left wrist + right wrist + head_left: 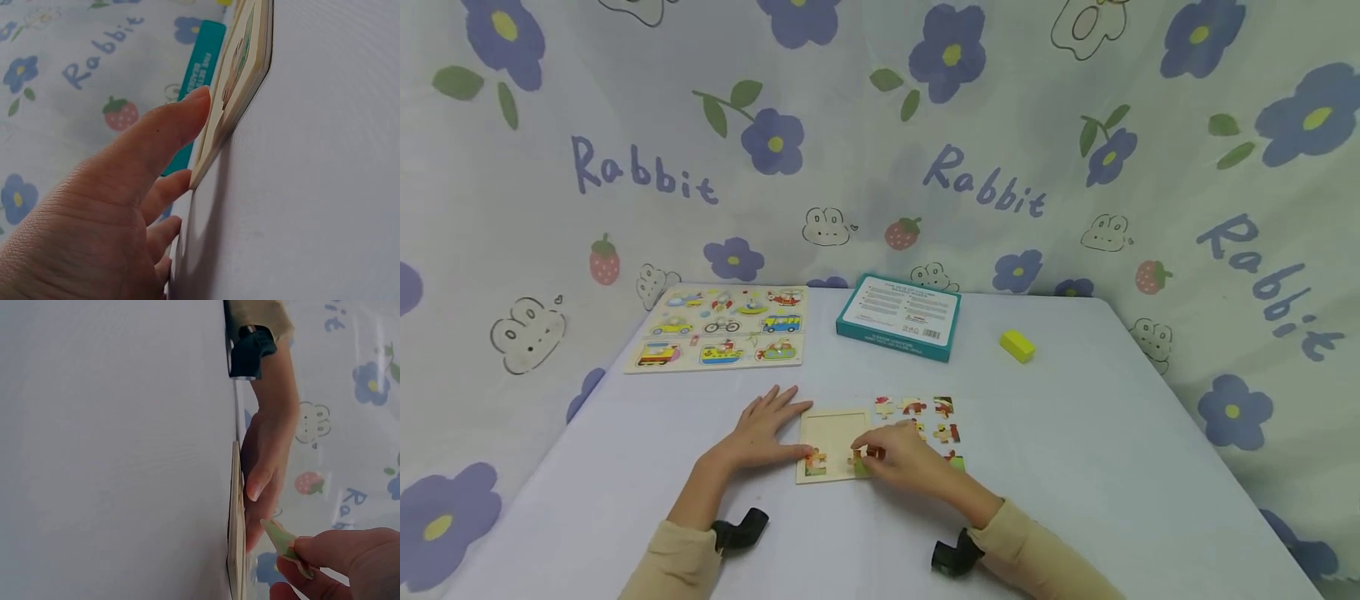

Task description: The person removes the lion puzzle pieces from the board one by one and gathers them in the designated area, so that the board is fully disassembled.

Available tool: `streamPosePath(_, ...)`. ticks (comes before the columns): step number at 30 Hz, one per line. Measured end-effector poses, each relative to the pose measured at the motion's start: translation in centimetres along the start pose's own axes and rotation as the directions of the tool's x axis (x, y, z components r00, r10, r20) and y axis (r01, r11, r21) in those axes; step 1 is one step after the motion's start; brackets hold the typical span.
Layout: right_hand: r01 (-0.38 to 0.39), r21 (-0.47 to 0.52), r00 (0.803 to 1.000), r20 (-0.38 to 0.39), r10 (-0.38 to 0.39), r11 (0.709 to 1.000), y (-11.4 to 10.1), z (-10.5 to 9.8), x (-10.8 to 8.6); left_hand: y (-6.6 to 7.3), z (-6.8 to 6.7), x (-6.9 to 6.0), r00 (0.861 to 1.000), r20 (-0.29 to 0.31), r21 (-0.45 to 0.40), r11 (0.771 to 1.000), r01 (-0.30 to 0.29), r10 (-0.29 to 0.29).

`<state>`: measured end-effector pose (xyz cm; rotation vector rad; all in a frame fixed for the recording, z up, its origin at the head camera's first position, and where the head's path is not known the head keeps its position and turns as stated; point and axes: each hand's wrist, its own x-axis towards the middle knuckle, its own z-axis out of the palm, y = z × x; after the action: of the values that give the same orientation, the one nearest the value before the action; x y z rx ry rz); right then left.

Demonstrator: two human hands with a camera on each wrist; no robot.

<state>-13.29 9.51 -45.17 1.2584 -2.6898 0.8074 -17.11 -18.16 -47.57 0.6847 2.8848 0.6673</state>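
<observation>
A shallow wooden puzzle tray lies on the table before me. In its near left corner sits one jigsaw piece. My left hand rests at the tray's left side with fingers spread, its thumb over the edge by that piece. Between thumb and fingers my right hand pinches another jigsaw piece, green on its face, above the near right part of the tray. In the right wrist view this piece is tilted and apart from the tray. Several loose pieces lie right of the tray, some hidden by my right hand.
Behind the left hand lies a wooden board with vehicle pictures. A teal and white box lies at the back middle, and a yellow block is to its right. A patterned cloth hangs behind the table.
</observation>
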Motion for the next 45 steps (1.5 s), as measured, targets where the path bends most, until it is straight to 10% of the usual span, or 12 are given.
streamPosePath(45, -0.205, 0.023, 0.974, -0.091, 0.206, 0.978, 5.2, -2.0, -5.9, -0.1, 0.1, 0.1, 1.0, 0.011, 0.0, 1.0, 0.016, -0.016)
